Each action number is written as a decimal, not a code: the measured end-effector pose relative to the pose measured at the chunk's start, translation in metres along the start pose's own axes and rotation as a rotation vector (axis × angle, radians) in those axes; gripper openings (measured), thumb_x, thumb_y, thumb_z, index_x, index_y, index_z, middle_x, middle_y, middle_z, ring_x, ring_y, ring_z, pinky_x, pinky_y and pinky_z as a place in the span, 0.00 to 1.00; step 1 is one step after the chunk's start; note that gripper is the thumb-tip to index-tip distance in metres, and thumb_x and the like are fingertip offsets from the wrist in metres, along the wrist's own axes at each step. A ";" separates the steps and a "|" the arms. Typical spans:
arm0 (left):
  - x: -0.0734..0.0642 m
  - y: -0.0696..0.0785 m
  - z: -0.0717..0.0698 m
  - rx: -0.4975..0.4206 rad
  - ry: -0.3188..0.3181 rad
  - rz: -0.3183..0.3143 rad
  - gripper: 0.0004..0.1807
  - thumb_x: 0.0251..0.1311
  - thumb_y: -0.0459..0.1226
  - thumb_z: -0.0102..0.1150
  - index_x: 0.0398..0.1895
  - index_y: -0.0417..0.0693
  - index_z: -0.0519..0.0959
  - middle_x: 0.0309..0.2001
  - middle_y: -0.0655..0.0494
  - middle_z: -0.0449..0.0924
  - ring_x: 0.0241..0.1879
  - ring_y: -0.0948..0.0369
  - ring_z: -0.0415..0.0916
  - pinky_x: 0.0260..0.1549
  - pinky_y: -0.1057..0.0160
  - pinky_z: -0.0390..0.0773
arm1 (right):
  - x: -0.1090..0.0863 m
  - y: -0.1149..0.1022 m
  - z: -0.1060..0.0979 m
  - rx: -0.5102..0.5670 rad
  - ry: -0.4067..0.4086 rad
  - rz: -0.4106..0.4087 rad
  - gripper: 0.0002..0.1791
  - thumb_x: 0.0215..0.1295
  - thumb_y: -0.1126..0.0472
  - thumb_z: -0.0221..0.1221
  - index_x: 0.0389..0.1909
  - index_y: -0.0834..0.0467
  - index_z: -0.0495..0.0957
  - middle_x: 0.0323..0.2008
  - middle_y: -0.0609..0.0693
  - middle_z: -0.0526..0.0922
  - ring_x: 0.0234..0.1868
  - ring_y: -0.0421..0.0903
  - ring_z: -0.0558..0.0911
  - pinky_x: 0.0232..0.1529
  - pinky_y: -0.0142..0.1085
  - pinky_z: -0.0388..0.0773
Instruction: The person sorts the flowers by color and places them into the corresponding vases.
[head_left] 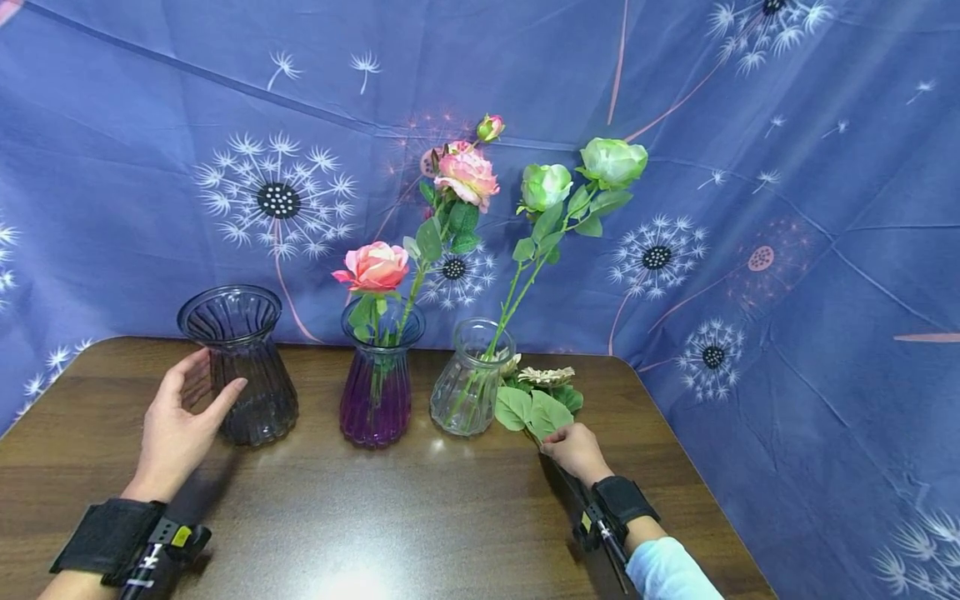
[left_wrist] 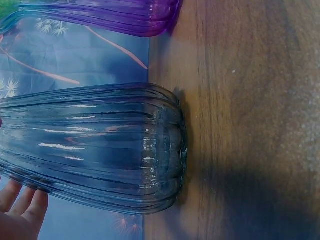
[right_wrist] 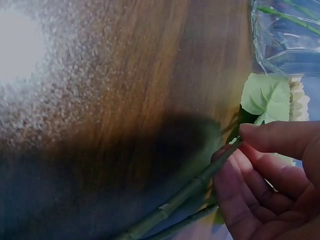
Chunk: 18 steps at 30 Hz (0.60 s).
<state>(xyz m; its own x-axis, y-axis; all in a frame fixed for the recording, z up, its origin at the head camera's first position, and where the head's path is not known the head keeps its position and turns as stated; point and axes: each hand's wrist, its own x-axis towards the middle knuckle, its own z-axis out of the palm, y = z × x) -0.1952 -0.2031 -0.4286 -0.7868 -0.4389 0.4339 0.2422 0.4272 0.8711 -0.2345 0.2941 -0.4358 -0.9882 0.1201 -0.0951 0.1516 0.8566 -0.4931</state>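
My left hand [head_left: 176, 421] is at a smoky grey ribbed glass vase [head_left: 258, 392], which stands upright at the table's left. The thumb lies over its front and the fingertips [left_wrist: 35, 205] meet its side. On the right, my right hand [head_left: 579, 452] pinches a green flower stem [right_wrist: 187, 187] between thumb and fingers. A second stem [right_wrist: 185, 220] runs beside it. Broad green leaves [head_left: 551, 414] and cream flower heads [head_left: 547, 377] lie at the far end of these stems, beyond the hand.
A purple glass vase [head_left: 375, 400] with pink roses [head_left: 375, 267] stands mid-table. To its right, a clear glass vase [head_left: 457, 400] holds pale green flowers [head_left: 615, 162], close to the cream ones. Blue dandelion-print cloth [head_left: 525, 50] hangs behind the brown wooden table [head_left: 360, 517].
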 end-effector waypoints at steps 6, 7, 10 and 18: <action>-0.001 0.007 0.000 0.010 0.004 -0.040 0.32 0.54 0.33 0.65 0.63 0.46 0.67 0.59 0.42 0.72 0.48 0.84 0.66 0.47 0.88 0.66 | 0.001 0.000 0.000 -0.053 0.000 -0.045 0.04 0.50 0.63 0.65 0.24 0.60 0.83 0.26 0.51 0.83 0.30 0.45 0.77 0.31 0.35 0.75; -0.001 0.008 0.000 0.013 0.003 -0.042 0.32 0.54 0.33 0.65 0.63 0.45 0.67 0.59 0.42 0.72 0.48 0.84 0.66 0.47 0.88 0.66 | 0.001 0.000 0.000 -0.059 -0.001 -0.049 0.04 0.50 0.63 0.65 0.24 0.60 0.83 0.26 0.51 0.83 0.30 0.45 0.77 0.31 0.35 0.75; -0.001 0.012 0.000 0.044 -0.010 -0.049 0.32 0.54 0.33 0.64 0.64 0.45 0.66 0.59 0.39 0.72 0.47 0.85 0.65 0.46 0.88 0.65 | 0.000 0.000 -0.001 -0.071 0.006 -0.072 0.03 0.51 0.64 0.64 0.24 0.60 0.83 0.25 0.51 0.82 0.30 0.45 0.78 0.31 0.35 0.74; 0.000 0.009 -0.002 0.055 -0.029 -0.040 0.32 0.56 0.34 0.63 0.65 0.45 0.65 0.60 0.37 0.70 0.49 0.85 0.63 0.48 0.88 0.64 | -0.003 -0.006 -0.010 -0.035 0.011 -0.053 0.05 0.55 0.65 0.62 0.29 0.62 0.84 0.29 0.53 0.85 0.31 0.45 0.80 0.30 0.36 0.77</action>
<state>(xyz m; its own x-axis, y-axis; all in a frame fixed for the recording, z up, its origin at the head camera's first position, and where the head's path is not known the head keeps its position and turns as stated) -0.1922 -0.2008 -0.4205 -0.8118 -0.4336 0.3912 0.1790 0.4529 0.8734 -0.2327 0.2939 -0.4242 -0.9950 0.0798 -0.0601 0.0987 0.8790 -0.4665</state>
